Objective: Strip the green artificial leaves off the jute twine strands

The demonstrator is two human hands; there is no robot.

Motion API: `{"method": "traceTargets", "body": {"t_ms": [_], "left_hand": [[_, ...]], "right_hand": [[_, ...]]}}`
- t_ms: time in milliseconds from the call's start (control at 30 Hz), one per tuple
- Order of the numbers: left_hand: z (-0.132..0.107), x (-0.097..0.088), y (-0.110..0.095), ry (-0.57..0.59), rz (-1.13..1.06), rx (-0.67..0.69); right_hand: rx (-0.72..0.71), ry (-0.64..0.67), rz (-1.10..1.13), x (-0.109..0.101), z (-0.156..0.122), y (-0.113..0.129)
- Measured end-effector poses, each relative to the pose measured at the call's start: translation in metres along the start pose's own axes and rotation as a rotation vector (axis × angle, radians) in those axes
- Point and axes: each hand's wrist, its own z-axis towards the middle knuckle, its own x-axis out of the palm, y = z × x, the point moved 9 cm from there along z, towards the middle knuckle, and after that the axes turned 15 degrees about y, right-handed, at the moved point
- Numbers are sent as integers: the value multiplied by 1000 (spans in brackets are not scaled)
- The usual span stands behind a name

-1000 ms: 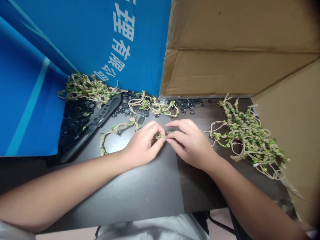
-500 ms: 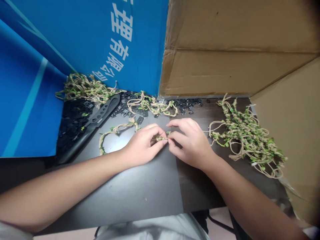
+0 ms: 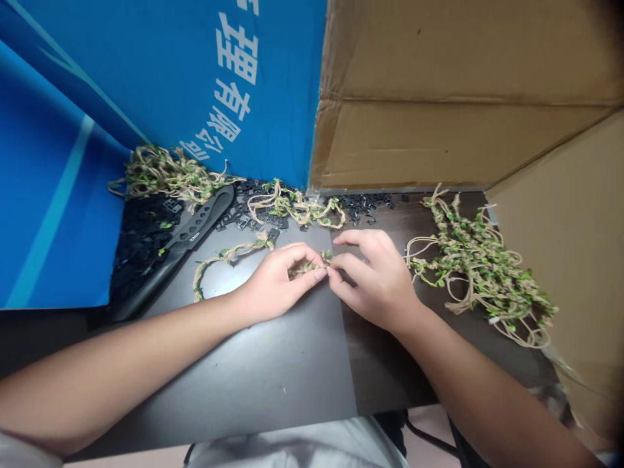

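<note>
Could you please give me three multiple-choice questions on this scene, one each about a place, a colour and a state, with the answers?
1. Where does the biggest bunch of leafy jute twine lie?
A. On the person's lap
B. Right of the right hand, on the dark tabletop
C. Hanging in mid-air

2. What colour are the small pieces along the back?
A. Black
B. Red
C. White

3. Which describes the person's grip?
A. Both palms lie flat, far apart
B. Both hands are clenched into empty fists
C. The left hand and right hand meet on a short piece of leafy twine

Answers: 1 B, the bunch sprawls beyond that hand; 2 A, the pieces show black; 3 C, the fingertips of both hands meet at the twine.
</note>
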Motion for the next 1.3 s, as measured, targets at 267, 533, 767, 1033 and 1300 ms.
{"method": "traceTargets", "body": {"t_ms": [267,533,767,1033,1300], "left_hand": [[-1,-2,5,-54,-7,-24],[0,-2,4,-44,31,-30],[0,-2,0,-49,56,-4],[-1,-2,3,-59,2,-38],[0,1,10,-50,-79,-49]], "right_hand": [[-54,28,23,2,0,4],[-42,26,-33,2,0,8],[-13,29,-44,3,1,8],[4,15,-61,3,1,9],[41,-8,-101,-1,1,9]]}}
